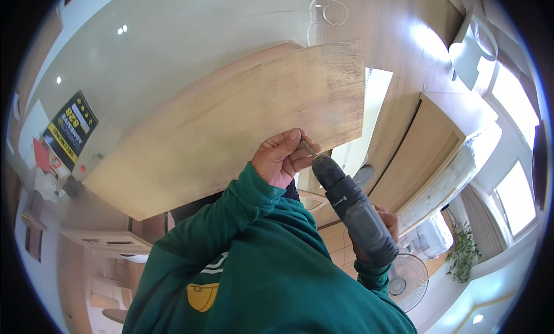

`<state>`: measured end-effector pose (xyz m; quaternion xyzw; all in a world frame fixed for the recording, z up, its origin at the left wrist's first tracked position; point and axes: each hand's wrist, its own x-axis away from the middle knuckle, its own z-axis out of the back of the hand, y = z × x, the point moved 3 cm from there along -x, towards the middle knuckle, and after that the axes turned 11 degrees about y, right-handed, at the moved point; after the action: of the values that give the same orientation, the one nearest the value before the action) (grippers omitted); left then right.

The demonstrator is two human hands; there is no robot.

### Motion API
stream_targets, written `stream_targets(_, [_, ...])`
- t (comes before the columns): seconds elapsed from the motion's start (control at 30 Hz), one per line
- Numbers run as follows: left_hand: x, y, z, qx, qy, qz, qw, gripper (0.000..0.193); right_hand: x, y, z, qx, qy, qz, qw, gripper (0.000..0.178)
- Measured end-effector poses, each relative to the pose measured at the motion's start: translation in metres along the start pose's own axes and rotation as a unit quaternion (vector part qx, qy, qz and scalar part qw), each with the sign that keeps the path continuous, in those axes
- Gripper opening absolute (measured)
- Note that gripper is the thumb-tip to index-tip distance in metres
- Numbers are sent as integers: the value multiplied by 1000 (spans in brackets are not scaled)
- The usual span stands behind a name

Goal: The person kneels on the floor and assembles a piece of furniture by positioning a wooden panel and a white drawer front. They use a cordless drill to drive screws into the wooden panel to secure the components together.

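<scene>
A dark grey power drill is gripped by my right hand, its chuck pointing up and to the left. From the chuck runs a thin metal bit, and the fingers of my left hand pinch its tip end. Whether a small screw sits at that tip cannot be made out. Just beyond my left hand lies a long light-brown wooden board, slanting from upper right to lower left. The lower part of my right hand is hidden behind the drill.
Under the board is a glossy pale tabletop. A black and yellow adhesive container lies at far left, near a red item. A coiled white strip rests at the back. To the right stand a wooden panel and a fan.
</scene>
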<state>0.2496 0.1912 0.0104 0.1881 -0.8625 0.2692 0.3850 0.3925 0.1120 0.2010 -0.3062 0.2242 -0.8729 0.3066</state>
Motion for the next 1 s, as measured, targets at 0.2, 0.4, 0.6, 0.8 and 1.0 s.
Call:
stream_targets(0.2, [31, 8, 40, 90, -61, -92, 990, 22, 24, -1, -30, 26, 17, 95, 995, 42])
stream_targets(0.4, [96, 26, 111, 144, -65, -221, 962, 23, 84, -16, -83, 144, -81, 296, 941, 43])
stream_targets(0.6, [134, 23, 200, 234, -115, -327, 908, 24, 147, -27, -156, 167, -92, 431, 882, 41])
stream_targets(0.8, [201, 59, 249, 233, -114, -388, 884, 25, 213, -62, -210, 125, -113, 405, 899, 39])
stream_targets(1.0, [220, 94, 261, 262, -130, -420, 859, 25, 220, -114, -250, 147, -127, 536, 822, 36])
